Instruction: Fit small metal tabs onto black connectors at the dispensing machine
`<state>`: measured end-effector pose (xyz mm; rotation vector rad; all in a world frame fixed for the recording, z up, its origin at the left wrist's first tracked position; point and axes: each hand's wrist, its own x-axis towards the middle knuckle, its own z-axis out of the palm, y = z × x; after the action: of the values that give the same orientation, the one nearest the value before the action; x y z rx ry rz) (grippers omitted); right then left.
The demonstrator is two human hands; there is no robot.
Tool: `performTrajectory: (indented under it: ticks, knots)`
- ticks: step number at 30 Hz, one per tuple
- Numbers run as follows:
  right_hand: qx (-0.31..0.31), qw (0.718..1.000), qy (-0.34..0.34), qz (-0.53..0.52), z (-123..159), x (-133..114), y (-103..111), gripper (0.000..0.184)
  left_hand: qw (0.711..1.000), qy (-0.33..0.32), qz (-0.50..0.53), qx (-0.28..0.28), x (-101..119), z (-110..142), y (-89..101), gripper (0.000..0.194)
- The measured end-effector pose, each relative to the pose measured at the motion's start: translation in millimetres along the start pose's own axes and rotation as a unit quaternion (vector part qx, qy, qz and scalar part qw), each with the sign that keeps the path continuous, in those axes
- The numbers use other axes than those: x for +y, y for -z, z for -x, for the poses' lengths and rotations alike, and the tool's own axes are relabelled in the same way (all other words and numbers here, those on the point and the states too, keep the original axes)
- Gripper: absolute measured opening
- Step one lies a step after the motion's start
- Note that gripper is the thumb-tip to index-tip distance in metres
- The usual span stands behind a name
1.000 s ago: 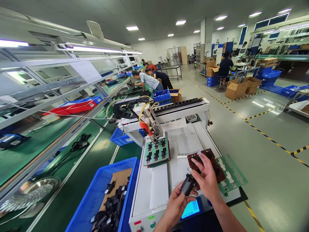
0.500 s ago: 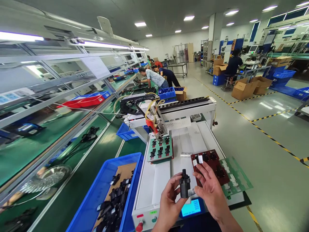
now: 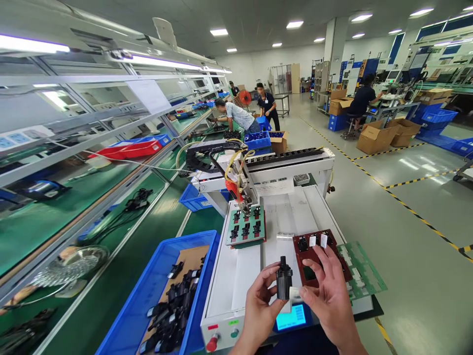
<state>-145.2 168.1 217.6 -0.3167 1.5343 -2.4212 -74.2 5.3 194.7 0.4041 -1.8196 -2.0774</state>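
My left hand (image 3: 260,301) is closed around a small black cylindrical part (image 3: 284,278), with a ribbed body and a narrow spout upright on top. Close to its right side, my right hand (image 3: 330,296) has its fingers spread. The right thumb tip touches a small whitish label (image 3: 295,294) beside the part; whether it is stuck to the part I cannot tell. Two white labels (image 3: 323,240) show at the raised fingertips of that hand. Behind these fingers lies a dark red fixture plate (image 3: 301,256) with black round pieces in it.
A blue bin (image 3: 125,301) holds many black parts on the left. Ahead, a gantry machine (image 3: 295,170) stands over a green fixture (image 3: 254,227) with several black parts. A green board (image 3: 364,268), a lit display (image 3: 291,318) and a red button (image 3: 212,343) are nearby. People work farther off.
The right fingers have risen and shifted right, showing more of the red plate. The left hand keeps the black part nearly in place. A person in the background has straightened up.
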Motion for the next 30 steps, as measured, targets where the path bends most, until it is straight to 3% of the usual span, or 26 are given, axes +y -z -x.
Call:
performTrajectory:
  ticks: [4, 14, 30]
  knots:
    - [-0.03, 0.998, -0.049, -0.011, -0.6, 2.0, -2.6, 0.086, 1.0, -0.002, 0.005, -0.007, 2.0, 0.8, -1.6, 0.049]
    - [-0.053, 0.995, -0.074, -0.029, -0.7, 1.0, -4.1, 0.092, 1.0, 0.007, -0.002, -0.02, 5.3, 1.7, -5.9, 0.052]
    - [-0.042, 0.997, -0.035, 0.061, 6.5, -3.8, -0.3, 0.091, 1.0, 0.005, 0.01, -0.023, 10.9, 9.2, -10.1, 0.049]
